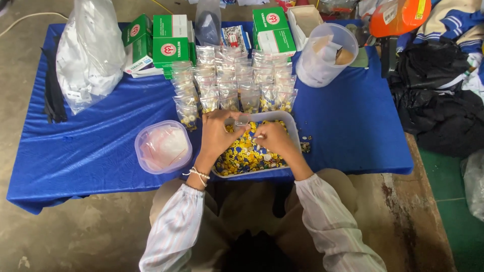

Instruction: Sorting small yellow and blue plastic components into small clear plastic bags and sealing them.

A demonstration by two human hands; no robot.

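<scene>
Left hand pinching small clear plastic bag over shallow white tray of yellow buttons; right hand closed on a few pieces. Spill risk onto blue padded mat; nudged rows of filled clear packets beyond could topple.

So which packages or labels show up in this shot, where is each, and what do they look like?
Green and white boxes: back left of the blue table, rectangular, round red emblem.
Another green and white box: back centre-right.
Small clear bags: rows behind the tray, filled.
Big clear plastic bag: far left, white contents.
Orange container: top right, white label.
</scene>
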